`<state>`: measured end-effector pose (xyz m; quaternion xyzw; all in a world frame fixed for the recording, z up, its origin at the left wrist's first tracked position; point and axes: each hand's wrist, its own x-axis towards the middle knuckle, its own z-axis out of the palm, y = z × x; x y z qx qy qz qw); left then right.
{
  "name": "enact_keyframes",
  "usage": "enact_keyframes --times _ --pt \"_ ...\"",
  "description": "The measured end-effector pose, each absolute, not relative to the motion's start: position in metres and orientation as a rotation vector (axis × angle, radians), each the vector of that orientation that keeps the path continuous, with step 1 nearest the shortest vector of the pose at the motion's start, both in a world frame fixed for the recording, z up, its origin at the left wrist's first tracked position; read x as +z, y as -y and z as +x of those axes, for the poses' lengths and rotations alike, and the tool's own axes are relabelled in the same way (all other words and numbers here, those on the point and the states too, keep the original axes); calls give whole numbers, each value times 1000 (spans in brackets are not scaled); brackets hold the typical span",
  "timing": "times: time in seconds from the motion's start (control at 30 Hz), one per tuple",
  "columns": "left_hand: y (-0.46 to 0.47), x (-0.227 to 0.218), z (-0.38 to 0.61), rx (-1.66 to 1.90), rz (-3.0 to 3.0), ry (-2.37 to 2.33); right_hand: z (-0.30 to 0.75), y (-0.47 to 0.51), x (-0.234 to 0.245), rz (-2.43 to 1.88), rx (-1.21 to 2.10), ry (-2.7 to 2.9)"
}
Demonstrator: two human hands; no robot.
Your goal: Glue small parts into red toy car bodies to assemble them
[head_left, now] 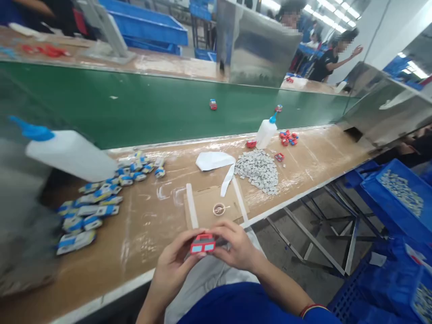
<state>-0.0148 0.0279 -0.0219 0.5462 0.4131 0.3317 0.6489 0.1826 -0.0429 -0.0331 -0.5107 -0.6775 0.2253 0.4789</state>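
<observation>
Between my two hands, just over the table's near edge, is a small red toy car (203, 243) with light-blue windows and a grey part on top. My left hand (175, 254) grips its left side between thumb and fingers. On the right side my right hand (235, 245) pinches it the same way. Right beyond my hands lies a cardboard sheet (202, 202) taped to the table, with a small round cup (219, 209) on it. A heap of small grey pieces (258, 171) is spread to the right of the cardboard.
White bottles with blue nozzles stand at left (72, 153) and right (266, 132). Blue-and-white toy vehicles (87, 209) cluster at left, and red toy cars (288, 137) at right. Beyond the table runs a green conveyor belt (162, 105). Blue bins (398, 189) are at lower right.
</observation>
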Motion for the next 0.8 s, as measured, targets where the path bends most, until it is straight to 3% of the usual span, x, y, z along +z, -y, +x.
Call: enact_keyframes --times 0.27,0.5,0.8 --pt "-43 -43 -23 854 1233 -1144 223 26 -46 -1524 436 1442" --pt "-54 -66 -21 764 811 -968 229 2 -63 -1562 514 1392" --pt "-44 -61 6 895 840 -812 228 8 -64 -1557 659 1195"
